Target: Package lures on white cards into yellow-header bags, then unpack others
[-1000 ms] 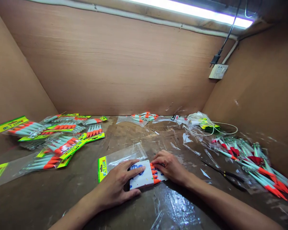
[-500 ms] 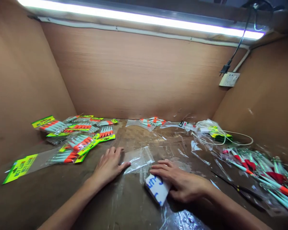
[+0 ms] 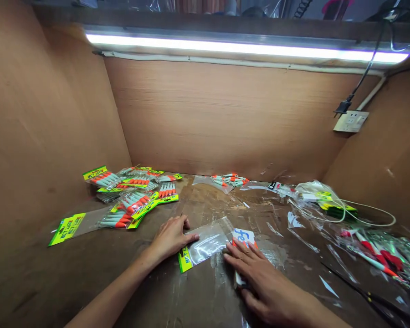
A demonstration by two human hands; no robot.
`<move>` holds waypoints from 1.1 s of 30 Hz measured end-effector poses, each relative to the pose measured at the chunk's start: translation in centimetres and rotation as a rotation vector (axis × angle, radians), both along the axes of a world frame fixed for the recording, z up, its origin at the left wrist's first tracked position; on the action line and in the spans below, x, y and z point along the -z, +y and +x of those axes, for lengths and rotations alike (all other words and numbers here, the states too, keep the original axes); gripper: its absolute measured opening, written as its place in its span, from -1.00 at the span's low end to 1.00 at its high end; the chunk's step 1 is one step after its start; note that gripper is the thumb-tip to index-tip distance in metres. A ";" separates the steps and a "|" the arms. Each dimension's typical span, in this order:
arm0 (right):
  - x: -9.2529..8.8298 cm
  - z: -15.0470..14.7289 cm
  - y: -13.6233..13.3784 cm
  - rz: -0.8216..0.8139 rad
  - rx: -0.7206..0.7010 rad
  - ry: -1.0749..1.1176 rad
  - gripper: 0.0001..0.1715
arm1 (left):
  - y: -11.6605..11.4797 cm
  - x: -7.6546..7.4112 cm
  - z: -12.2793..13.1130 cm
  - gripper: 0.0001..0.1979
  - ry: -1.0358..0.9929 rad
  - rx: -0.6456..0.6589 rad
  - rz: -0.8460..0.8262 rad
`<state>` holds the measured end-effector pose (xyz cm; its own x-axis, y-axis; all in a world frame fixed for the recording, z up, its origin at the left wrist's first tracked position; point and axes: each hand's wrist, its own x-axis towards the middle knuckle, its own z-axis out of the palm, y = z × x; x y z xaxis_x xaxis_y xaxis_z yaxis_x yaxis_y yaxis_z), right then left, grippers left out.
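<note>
Fluorescent tube [image 3: 246, 48] glows above a wooden back panel [image 3: 225, 114] | white conduit [image 3: 239, 63] runs just beneath the tube | black plug [image 3: 343, 107] dangles beside a wall socket [image 3: 351, 121] | slim pliers [image 3: 369, 298] lie on the bench [image 3: 71, 269], far right

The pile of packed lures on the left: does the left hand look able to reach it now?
Probably yes. Nothing seems to stand between the left hand and the pile of packed lures; the clear bag at its thumb lies on the hand's other side.
</note>
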<state>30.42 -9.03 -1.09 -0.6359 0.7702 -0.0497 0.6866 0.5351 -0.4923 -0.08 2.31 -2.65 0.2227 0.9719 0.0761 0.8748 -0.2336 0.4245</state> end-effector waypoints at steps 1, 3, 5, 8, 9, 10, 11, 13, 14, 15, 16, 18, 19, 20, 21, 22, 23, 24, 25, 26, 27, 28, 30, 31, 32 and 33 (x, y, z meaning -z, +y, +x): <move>-0.5 0.2 0.2 0.004 -0.033 0.017 -0.14 | 0.0 0.1 0.2 -0.61 -0.001 0.021 0.001; -1.4 0.7 0.7 0.002 -0.069 0.045 -0.29 | -0.2 0.1 0.7 -0.61 -0.012 0.035 0.040; -1.6 1.2 1.3 0.015 -0.025 0.078 -0.56 | -0.5 0.0 1.3 -0.48 -0.019 0.011 0.093; -0.6 1.4 1.9 0.103 0.234 0.100 -0.46 | -0.9 -0.2 2.1 -0.40 -0.028 -0.004 0.053; -0.1 1.6 2.0 0.126 0.329 0.075 -0.30 | -1.0 -0.3 2.2 -0.46 -0.034 -0.003 0.012; 0.3 1.7 2.0 0.135 0.406 0.031 -0.16 | -1.0 -0.4 2.2 -0.53 -0.039 -0.007 -0.033; 0.7 2.0 2.1 0.130 0.454 -0.028 -0.09 | -1.0 -0.4 2.1 -0.60 -0.043 -0.017 -0.076; 1.3 2.8 2.1 0.111 0.488 -0.155 -0.11 | -0.9 -0.5 1.6 -0.71 -0.057 -0.029 -0.126; 1.6 3.2 2.1 0.109 0.495 -0.209 -0.15 | -0.8 -0.5 1.4 -0.75 -0.071 -0.013 -0.111; 1.7 3.7 2.2 0.116 0.500 -0.253 -0.17 | -0.8 -0.5 1.1 -0.78 -0.090 0.016 -0.067; 1.9 4.1 2.3 0.131 0.509 -0.285 -0.16 | -0.7 -0.5 1.0 -0.81 -0.117 0.053 -0.007; 2.1 4.7 2.5 0.158 0.538 -0.310 -0.09 | -0.6 -0.5 0.9 -0.90 -0.216 0.120 0.089; 2.1 5.0 2.6 0.163 0.548 -0.306 -0.05 | -0.5 -0.6 0.9 -0.86 -0.286 0.138 0.103; 2.1 5.2 2.7 0.162 0.551 -0.294 -0.02 | -0.5 -0.7 1.1 -0.77 -0.360 0.146 0.100; 2.0 5.3 2.9 0.157 0.551 -0.276 -0.01 | -0.5 -0.8 1.2 -0.71 -0.426 0.147 0.100; 1.8 5.4 3.0 0.150 0.551 -0.249 -0.01 | -0.6 -1.0 1.3 -0.69 -0.469 0.148 0.118; 1.5 5.4 3.0 0.139 0.550 -0.214 -0.01 | -0.7 -1.2 1.4 -0.74 -0.485 0.147 0.161; 1.2 5.4 3.1 0.124 0.548 -0.169 -0.01 | -0.9 -1.4 1.4 -0.82 -0.477 0.144 0.222; 0.8 5.4 3.0 0.102 0.537 -0.115 -0.01 | -1.0 -1.7 1.4 -0.90 -0.453 0.144 0.288; 0.4 5.3 3.0 0.075 0.514 -0.052 -0.01 | -1.1 -2.0 1.3 -0.92 -0.424 0.144 0.353; -0.1 5.3 2.9 0.048 0.480 0.018 0.00 | -1.2 -2.2 1.2 -0.91 -0.390 0.145 0.411; -0.6 5.1 2.7 0.024 0.443 0.090 0.01 | -1.3 -2.4 1.0 -0.89 -0.353 0.150 0.461; -1.6 4.9 2.4 -0.002 0.385 0.206 0.01 | -1.4 -2.7 0.7 -0.85 -0.266 0.176 0.536; -2.0 4.8 2.3 -0.007 0.372 0.246 0.01 | -1.4 -2.7 0.6 -0.82 -0.217 0.194 0.558; -2.4 4.7 2.2 -0.007 0.368 0.275 0.01 | -1.4 -2.7 0.5 -0.80 -0.166 0.216 0.569; -2.8 4.7 2.1 -0.008 0.365 0.292 0.01 | -1.4 -2.6 0.4 -0.79 -0.117 0.239 0.572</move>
<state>35.09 -6.95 1.71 -0.3118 0.9464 0.0848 0.6611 0.2802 -0.6960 0.35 0.91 -0.06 0.3877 0.6946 0.6059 0.7257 -0.6354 0.2640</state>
